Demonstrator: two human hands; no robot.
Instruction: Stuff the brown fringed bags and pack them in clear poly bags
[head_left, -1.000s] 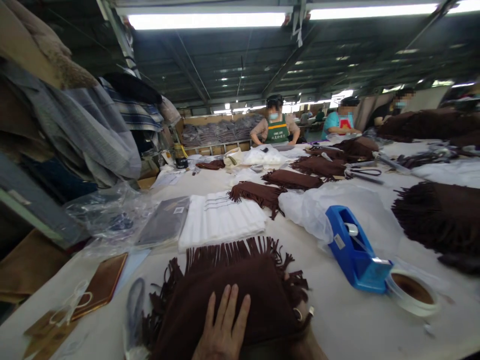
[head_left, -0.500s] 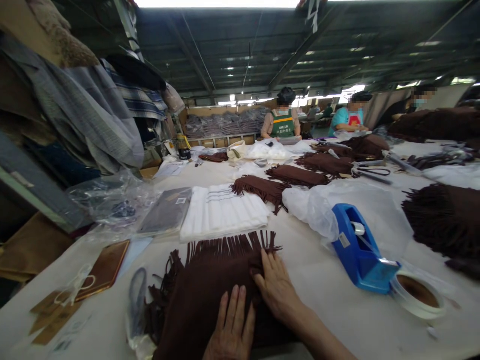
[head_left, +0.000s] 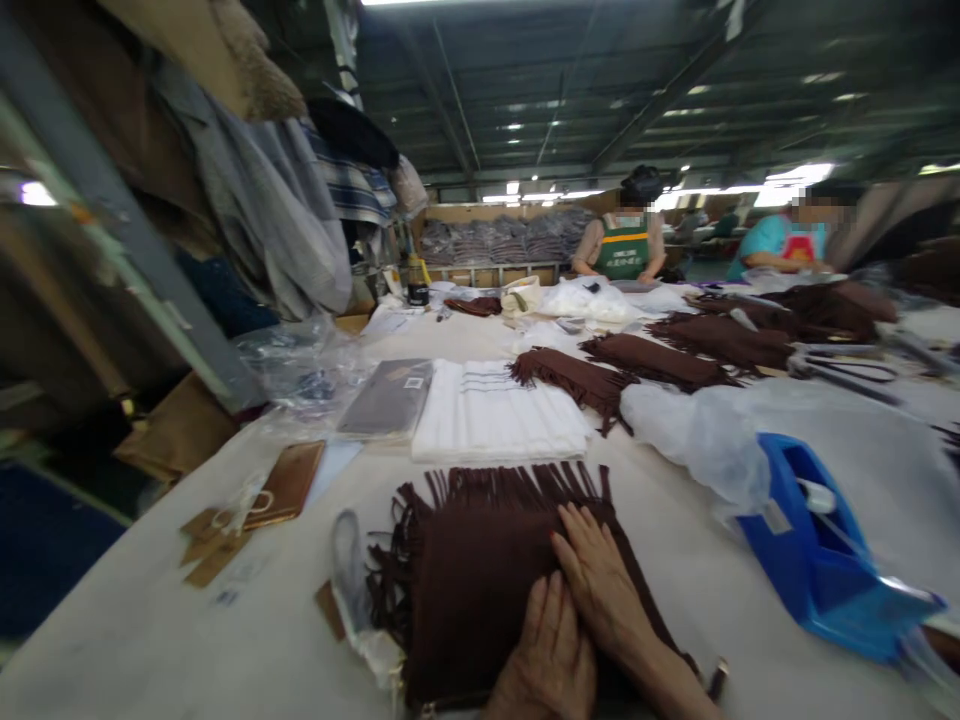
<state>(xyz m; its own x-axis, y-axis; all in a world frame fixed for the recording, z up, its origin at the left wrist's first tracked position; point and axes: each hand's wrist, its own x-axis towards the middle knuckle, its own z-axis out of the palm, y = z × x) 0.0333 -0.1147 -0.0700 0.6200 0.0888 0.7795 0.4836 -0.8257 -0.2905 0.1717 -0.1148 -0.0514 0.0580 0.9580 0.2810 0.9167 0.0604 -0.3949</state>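
A dark brown fringed scarf [head_left: 472, 590] lies folded in front of me, its tassels spread along the far and left edges. My left hand [head_left: 547, 650] rests flat on the near part of the cloth, fingers extended and side by side. Just beyond it, my right hand [head_left: 600, 575] presses flat on the right half, fingers stretched toward the far fringe. The hands are touching or nearly so. A grey strap loop [head_left: 346, 560] shows beside the left edge. Gold-coloured metal shows at the near edge; what lies under the cloth is hidden.
A blue tape dispenser [head_left: 817, 570] stands right, by white plastic wrap [head_left: 697, 430]. Beyond are white folded cloth [head_left: 499, 420], a grey packet [head_left: 386, 400] and brown fringed pieces [head_left: 570, 375]. A phone [head_left: 289, 485] and tags [head_left: 217, 560] lie left. Co-workers [head_left: 626, 250] are behind.
The view has swung left, so things appear further right. The scarf lies flatter and its right edge shows more fully. My hands remain on it, now closer together.
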